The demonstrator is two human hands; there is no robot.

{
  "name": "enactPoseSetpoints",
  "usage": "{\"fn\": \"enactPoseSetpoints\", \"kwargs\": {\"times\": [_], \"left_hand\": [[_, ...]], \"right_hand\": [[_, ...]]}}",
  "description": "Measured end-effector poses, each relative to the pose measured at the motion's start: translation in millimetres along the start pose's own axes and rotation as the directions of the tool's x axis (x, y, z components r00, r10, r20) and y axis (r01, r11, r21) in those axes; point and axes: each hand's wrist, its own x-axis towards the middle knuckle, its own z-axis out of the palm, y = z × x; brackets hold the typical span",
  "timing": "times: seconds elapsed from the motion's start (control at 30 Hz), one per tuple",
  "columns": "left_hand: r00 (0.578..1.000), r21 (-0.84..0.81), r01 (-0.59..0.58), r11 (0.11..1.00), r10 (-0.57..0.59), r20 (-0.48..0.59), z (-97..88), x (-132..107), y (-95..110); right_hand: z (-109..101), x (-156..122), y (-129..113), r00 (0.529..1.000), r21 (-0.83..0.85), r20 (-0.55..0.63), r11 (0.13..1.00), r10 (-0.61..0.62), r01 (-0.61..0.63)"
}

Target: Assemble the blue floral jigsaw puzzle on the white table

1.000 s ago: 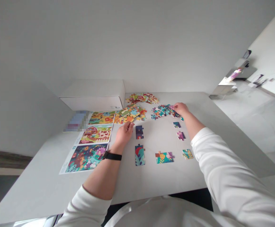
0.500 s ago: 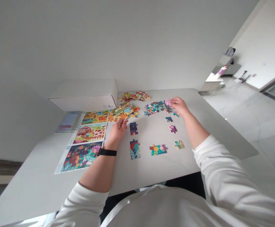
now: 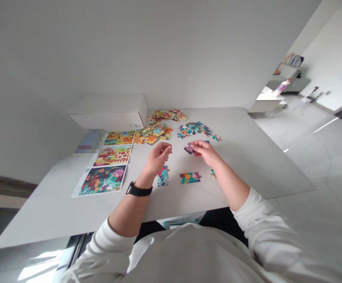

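Purple puzzle piece (image 3: 189, 148): held above the table, forward of the white box (image 3: 108, 110) and off past its right end, on the person's side.
Right hand (image 3: 207, 152): thumb and forefinger pinch the purple piece by its right edge; the other fingers are curled in beneath.
Left hand (image 3: 158, 156): raised just left of the piece, not touching it. Its fingers are bent, with thumb and fingertips drawn close together. Whether they grip anything cannot be told.
Watch (image 3: 138, 190): black band on the left wrist.
Laid-out pieces: a leafy joined pair (image 3: 162, 177) shows partly behind the left hand, and a flowered joined pair (image 3: 190, 177) lies just right of it. A small piece (image 3: 213, 173) is half hidden by the right forearm. All lie nearer the person than the box.
Loose piles: a red-and-yellow pile (image 3: 167, 115) sits just right of the box's end. An orange pile (image 3: 153, 135) lies in front of that corner, and a teal pile (image 3: 192, 129) farther right.
Picture sheet (image 3: 106, 165): three printed scenes in a column, in front of the box.
Writing: a small label on the box's front (image 3: 134, 125) is too small to read. A pixelated patch (image 3: 90, 141) in front of the box cannot be read.
Table (image 3: 262, 157): its far edge meets the wall behind the box. The broadest bare stretch runs from the teal pile to the right edge, well away from the box. A narrower strip lies along the near edge.
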Motion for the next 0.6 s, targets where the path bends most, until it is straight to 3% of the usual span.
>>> {"fn": "enactPoseSetpoints", "kwargs": {"times": [0.13, 0.33, 0.6], "left_hand": [[0.996, 0.058, 0.045, 0.997, -0.05, 0.079, 12.2, -6, -4], [0.977, 0.06, 0.046, 0.997, -0.057, 0.205, 14.2, -6, -18], [0.985, -0.115, 0.105, 0.988, -0.088, 0.147, 15.9, -6, -21]], "right_hand": [[11, -5, 7, 0.997, -0.119, 0.059, 0.991, -0.057, 0.064], [18, -9, 10, 0.981, -0.178, 0.151, 0.973, -0.12, 0.146], [16, -13, 5, 0.987, -0.13, 0.14, 0.987, -0.08, 0.098]]}}
